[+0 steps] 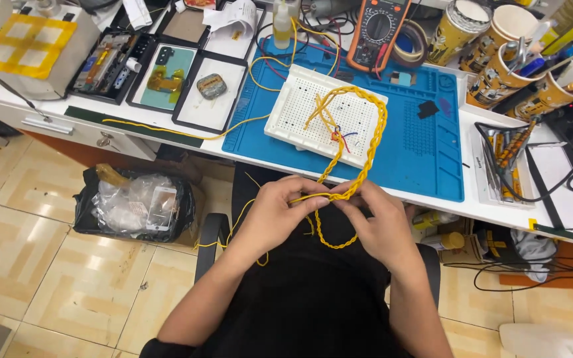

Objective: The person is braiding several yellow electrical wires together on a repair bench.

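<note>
My left hand (278,211) and my right hand (378,222) are together over my lap, both pinching a braid of yellow wires (366,162). The braid loops up from my fingers onto a white breadboard (300,109), which lies on a blue work mat (419,142). Loose yellow strands trail down below my hands, and one long yellow wire runs left along the bench edge. A few short coloured wires stick out of the breadboard near its middle.
An orange multimeter (378,30) stands behind the mat. Black trays (210,93) with phone parts lie at the left, paper cups of tools (499,59) at the right, and a tray of tweezers (502,159). A black bag of scrap (134,202) sits on the tiled floor.
</note>
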